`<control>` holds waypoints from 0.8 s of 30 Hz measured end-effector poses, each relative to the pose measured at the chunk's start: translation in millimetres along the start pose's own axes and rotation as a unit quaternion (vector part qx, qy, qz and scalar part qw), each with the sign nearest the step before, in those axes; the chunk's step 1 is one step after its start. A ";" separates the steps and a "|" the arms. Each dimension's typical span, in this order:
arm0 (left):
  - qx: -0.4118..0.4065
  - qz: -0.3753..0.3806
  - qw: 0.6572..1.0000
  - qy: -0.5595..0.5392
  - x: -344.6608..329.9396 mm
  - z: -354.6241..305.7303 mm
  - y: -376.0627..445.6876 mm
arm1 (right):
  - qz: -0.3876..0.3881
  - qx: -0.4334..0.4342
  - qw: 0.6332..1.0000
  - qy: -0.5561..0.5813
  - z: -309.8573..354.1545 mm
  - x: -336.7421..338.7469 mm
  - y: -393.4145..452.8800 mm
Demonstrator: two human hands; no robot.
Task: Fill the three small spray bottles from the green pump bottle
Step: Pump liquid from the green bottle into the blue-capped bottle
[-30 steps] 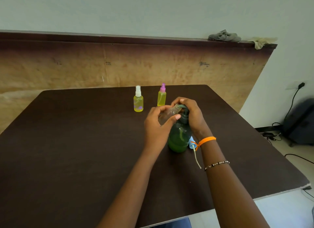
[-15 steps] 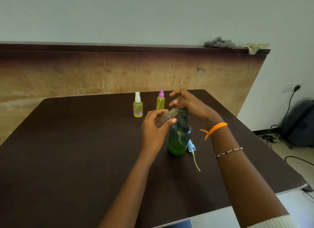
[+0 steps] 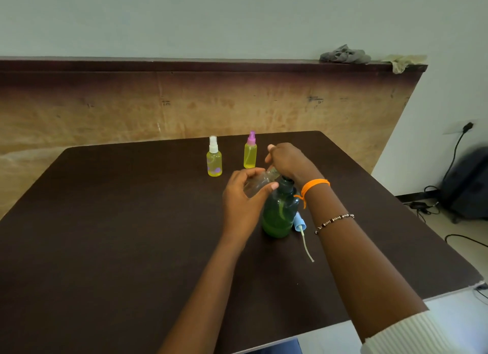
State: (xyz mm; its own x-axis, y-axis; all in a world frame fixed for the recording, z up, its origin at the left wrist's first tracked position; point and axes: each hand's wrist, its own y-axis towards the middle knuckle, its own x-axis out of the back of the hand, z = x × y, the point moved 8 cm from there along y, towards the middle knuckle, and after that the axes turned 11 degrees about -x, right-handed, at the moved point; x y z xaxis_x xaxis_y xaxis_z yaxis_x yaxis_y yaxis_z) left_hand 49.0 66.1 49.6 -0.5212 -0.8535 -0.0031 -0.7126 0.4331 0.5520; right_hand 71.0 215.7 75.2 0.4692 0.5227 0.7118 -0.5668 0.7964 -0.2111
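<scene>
- White-capped spray bottle (image 3: pixel 214 159): upright near the table's (image 3: pixel 105 221) far edge, yellow liquid inside, cap on. Judged already filled and parked clear of the work.
- Pink-capped spray bottle (image 3: pixel 250 153): upright just to the right of the first, also near the far edge, yellow liquid, capped. Judged filled as well; two of three done.
- Left hand (image 3: pixel 244 197): fingers and thumb curled round the clear spray bottle (image 3: pixel 257 184), which is tilted with its open neck toward the pump spout. Tilt likely lets the spout discharge straight into the neck. No liquid level can be made out in it.
- Green pump bottle (image 3: pixel 280 213): upright toward the middle of the table, slightly right; green liquid low in the body.
- Right hand (image 3: pixel 287 160): lies over the pump head, fingers bent down across it; judged pressing to dispense. Exact grip on the head hidden by the hand itself.
- Blue spray cap (image 3: pixel 299 223): lies on the table just right of the green bottle's base, dip tube trailing toward the near edge. Judged the third bottle's top, set aside within reach for refitting.
</scene>
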 end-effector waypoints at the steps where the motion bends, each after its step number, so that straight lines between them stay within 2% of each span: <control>1: 0.001 -0.003 1.000 0.001 0.1 -0.4 -0.6 | -0.002 0.002 1.000 -0.003 0.7 0.0 0.7; 8: 0.015 0.005 1.000 -0.008 4.2 -3.7 3.0 | 0.063 0.014 0.998 -0.010 18.5 -0.4 -7.5; 10: 0.012 0.002 1.000 -0.002 6.1 -4.1 3.5 | 0.025 0.018 1.000 0.006 15.6 2.8 -2.9; 12: 0.005 0.003 1.000 0.003 6.1 -3.4 3.2 | -0.044 0.003 0.999 -0.014 6.5 7.9 1.2; 14: 0.003 0.011 1.000 0.007 4.3 -0.1 1.8 | -0.070 -0.011 0.997 -0.033 -2.0 7.3 3.1; 19: 0.005 0.001 1.000 -0.016 3.9 -0.3 1.2 | -0.030 0.005 0.999 -0.015 1.9 3.8 4.2; 24: 0.011 0.014 1.000 -0.017 4.1 -4.3 4.6 | 0.054 0.005 0.997 -0.047 13.5 -2.0 4.2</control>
State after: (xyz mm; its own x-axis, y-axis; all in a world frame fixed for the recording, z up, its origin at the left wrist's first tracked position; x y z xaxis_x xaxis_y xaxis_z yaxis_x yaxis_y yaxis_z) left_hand 45.6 63.3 55.7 -0.5568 -0.8305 -0.0167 -0.7077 0.4637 0.5331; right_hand 58.6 213.9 81.9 0.3401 0.5737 0.7451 -0.6179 0.7336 -0.2828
